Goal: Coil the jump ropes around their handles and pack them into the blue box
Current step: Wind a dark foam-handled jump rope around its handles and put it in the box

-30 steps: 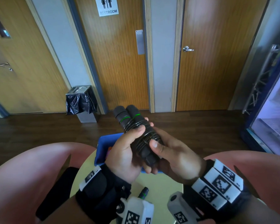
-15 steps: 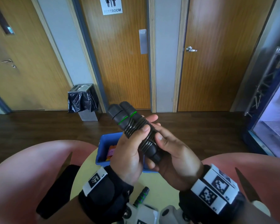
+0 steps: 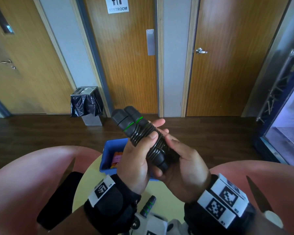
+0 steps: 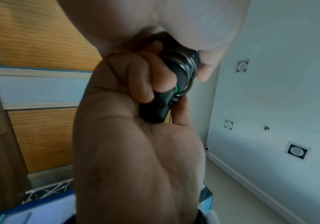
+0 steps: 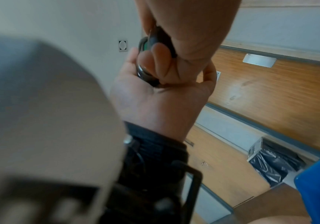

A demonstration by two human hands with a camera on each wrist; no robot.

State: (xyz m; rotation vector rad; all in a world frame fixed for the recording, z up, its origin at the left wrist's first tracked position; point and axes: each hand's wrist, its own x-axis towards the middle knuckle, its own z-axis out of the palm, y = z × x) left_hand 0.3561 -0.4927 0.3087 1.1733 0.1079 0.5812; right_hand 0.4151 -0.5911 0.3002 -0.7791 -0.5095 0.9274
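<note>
Two black jump rope handles (image 3: 134, 122) with green rings lie side by side, with the dark rope coiled round them. Both hands hold this bundle in the air above the blue box (image 3: 109, 150). My left hand (image 3: 139, 150) grips it from the left, thumb on the coils. My right hand (image 3: 180, 155) wraps it from the right, thumb on the coil. The left wrist view shows fingers curled round the bundle (image 4: 174, 84). In the right wrist view the bundle (image 5: 151, 44) is mostly hidden. Another green-ringed black handle (image 3: 148, 206) lies on the yellow table (image 3: 85, 184).
The blue box holds something pink and orange (image 3: 116, 158). Pink chair backs (image 3: 24, 175) flank the small round table on both sides, and a black flat object (image 3: 58, 200) lies at its left edge. A lined bin (image 3: 87, 102) and doors stand beyond; a glass-fronted cooler (image 3: 287, 124) is at the right.
Both hands have kept hold of the bundle and lifted it slightly. The right thumb has slid up along the coil.
</note>
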